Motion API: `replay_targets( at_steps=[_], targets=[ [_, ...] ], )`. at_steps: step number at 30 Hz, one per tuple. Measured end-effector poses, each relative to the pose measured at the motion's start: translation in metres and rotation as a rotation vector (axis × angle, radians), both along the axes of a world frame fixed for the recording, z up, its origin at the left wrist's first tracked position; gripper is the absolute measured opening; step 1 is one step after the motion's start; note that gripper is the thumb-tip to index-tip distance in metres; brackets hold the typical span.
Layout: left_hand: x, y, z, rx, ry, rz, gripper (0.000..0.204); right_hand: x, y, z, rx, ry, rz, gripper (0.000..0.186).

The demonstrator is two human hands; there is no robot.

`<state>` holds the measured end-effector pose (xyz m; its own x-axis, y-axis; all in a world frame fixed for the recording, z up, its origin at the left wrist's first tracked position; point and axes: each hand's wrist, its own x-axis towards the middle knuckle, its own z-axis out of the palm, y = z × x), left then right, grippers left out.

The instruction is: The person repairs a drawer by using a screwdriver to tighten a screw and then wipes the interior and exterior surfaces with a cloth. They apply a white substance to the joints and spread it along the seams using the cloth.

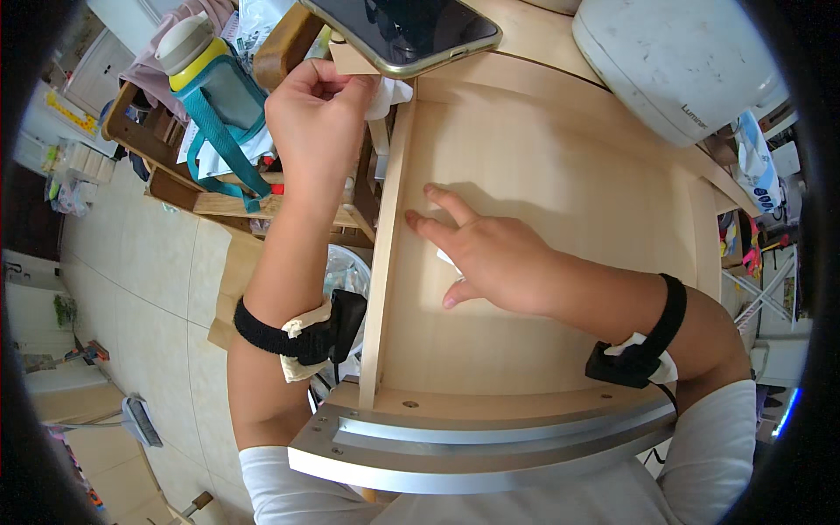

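My right hand (499, 262) reaches into a pulled-out pale wooden drawer (542, 350), its fingers spread low over the bottom. A small white piece (446, 257) peeks out under its palm; most of it is hidden. Beyond the drawer's far left corner, my left hand (317, 114) is closed, with thumb and fingers pinched together. Crumpled white tissue (388, 99) sticks out beside those fingertips and touches the drawer's side wall. Just above this hand lies a phone (411, 35), dark screen up, at the desktop edge.
The drawer's curved silver front (481, 455) is close to my body. A white rounded appliance (674, 61) stands at the far right. On the left are a bottle (223, 87) with a teal sleeve, a wooden shelf unit (236, 204) and a lined bin (348, 273).
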<state>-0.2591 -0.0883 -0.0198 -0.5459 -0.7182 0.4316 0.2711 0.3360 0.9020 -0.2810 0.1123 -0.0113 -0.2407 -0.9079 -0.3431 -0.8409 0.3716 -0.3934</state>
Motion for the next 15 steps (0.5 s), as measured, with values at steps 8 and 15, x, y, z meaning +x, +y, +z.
replay_targets(
  at_steps=[8, 15],
  targets=[
    [0.007, -0.008, -0.005, -0.099, -0.150, 0.033, 0.014, 0.000, -0.001, -0.003, -0.058, 0.002, 0.034, 0.082],
    [0.003, -0.009, -0.018, -0.211, -0.200, 0.049, 0.014, -0.003, 0.005, -0.007, -0.098, 0.016, 0.028, 0.081]
  ],
)
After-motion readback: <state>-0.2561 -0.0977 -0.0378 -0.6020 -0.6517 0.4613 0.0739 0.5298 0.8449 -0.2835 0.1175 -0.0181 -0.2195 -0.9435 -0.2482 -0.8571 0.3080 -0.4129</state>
